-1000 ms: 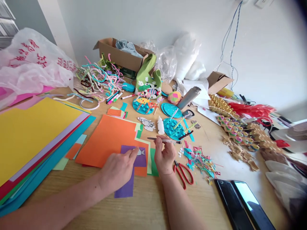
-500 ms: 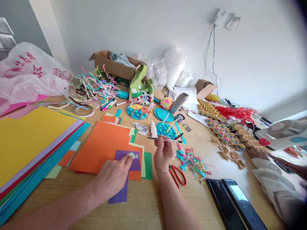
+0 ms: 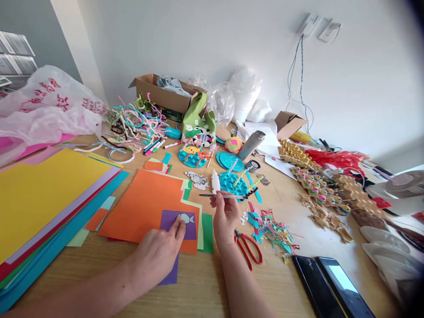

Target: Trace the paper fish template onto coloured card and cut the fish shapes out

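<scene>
Cutout (image 3: 188,218), fish-shaped, grey-and-white paper: flat on a rectangular purple paper sheet (image 3: 189,233), near right part of large orange paper (image 3: 142,203). My left hand (image 3: 162,247): fingers released, resting upon its left end. My right hand (image 3: 227,218): fingers grasping a slim grey pen (image 3: 232,196).

craft workspace (image 3: 203,285) | coloured paper (image 3: 145,201), pipe cleaners (image 3: 134,120), markers (image 3: 153,146), paper scraps (image 3: 273,230) | perhaps shelves (image 3: 18,55), cut off at left edge

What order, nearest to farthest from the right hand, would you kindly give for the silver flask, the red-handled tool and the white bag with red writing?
1. Red-handled tool: close on the right side of the right hand.
2. Silver flask: farther back, rightward.
3. White bag: far left, toward the back.
</scene>
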Demonstrator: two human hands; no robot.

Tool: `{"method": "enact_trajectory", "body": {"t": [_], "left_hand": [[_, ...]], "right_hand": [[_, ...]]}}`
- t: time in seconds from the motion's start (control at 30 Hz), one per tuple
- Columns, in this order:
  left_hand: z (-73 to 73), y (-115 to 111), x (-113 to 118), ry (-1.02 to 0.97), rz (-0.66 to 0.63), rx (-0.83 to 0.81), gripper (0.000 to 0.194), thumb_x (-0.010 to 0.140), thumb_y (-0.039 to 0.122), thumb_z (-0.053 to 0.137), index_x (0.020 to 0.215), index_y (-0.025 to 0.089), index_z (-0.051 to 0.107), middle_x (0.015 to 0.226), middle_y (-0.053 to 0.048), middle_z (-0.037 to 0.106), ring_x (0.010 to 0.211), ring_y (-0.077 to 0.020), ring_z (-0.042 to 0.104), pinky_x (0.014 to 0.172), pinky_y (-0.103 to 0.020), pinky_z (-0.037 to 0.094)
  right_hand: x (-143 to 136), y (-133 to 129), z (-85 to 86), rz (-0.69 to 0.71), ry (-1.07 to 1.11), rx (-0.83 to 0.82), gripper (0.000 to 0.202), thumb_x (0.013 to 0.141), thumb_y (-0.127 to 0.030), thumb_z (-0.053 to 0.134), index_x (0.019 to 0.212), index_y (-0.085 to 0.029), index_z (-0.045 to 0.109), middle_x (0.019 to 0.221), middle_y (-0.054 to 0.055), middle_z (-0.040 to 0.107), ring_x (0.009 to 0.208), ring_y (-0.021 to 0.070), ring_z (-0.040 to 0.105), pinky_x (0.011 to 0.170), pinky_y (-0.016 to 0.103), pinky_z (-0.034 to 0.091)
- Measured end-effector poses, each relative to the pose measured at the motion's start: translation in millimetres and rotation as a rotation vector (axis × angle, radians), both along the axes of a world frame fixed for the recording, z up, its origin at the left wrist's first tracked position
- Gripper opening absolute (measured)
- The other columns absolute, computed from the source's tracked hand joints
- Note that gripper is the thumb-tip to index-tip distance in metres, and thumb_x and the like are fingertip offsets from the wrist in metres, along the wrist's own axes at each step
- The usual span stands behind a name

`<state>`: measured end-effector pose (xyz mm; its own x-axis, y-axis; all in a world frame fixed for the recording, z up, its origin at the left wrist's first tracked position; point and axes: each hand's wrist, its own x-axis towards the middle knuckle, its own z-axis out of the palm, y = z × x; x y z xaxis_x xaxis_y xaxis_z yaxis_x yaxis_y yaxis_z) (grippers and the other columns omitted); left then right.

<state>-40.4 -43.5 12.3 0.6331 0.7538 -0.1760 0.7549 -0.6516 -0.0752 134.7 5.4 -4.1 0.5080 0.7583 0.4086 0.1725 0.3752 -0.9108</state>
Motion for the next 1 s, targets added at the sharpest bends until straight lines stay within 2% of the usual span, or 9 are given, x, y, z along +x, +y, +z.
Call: {"method": "enact_trajectory", "body": {"t": [0.2, 0.4, 1.0], "left_hand": [[-1.6, 2.9, 0.2, 0.007, -0.011, -0.031, 0.065, 0.077, -0.001, 0.037, 0.141, 0.007, 0.040, 0.140, -0.024, 0.048, 0.070, -0.0257, 0.070, 0.051, -0.038, 0.056], [-2.3, 3.6, 1.5, 0.002, -0.001, -0.023, 0.061, 0.081, 0.003, 0.038, 0.141, 0.009, 0.041, 0.141, -0.022, 0.049, 0.072, -0.0244, 0.071, 0.055, -0.037, 0.057], [-4.0, 1.9, 2.0, -0.012, 0.010, -0.024, 0.058, 0.081, 0.005, 0.039, 0.140, 0.009, 0.043, 0.141, -0.021, 0.048, 0.079, -0.0259, 0.071, 0.057, -0.037, 0.058]], "right_hand": [[-3.0, -2.6, -2.2, 0.053, 0.011, -0.059, 0.020, 0.086, -0.036, 0.061, 0.081, -0.017, 0.058, 0.072, 0.001, 0.060, 0.063, 0.0133, 0.058, 0.058, 0.026, 0.046], [-8.1, -5.8, -5.8, 0.121, 0.022, -0.096, 0.018, 0.087, -0.035, 0.060, 0.083, -0.017, 0.060, 0.069, 0.000, 0.058, 0.061, 0.0130, 0.056, 0.056, 0.025, 0.045], [-11.1, -8.6, -8.2, 0.135, 0.015, -0.144, 0.020, 0.086, -0.036, 0.062, 0.081, -0.017, 0.058, 0.072, 0.001, 0.056, 0.063, 0.0134, 0.055, 0.056, 0.025, 0.045]]}}
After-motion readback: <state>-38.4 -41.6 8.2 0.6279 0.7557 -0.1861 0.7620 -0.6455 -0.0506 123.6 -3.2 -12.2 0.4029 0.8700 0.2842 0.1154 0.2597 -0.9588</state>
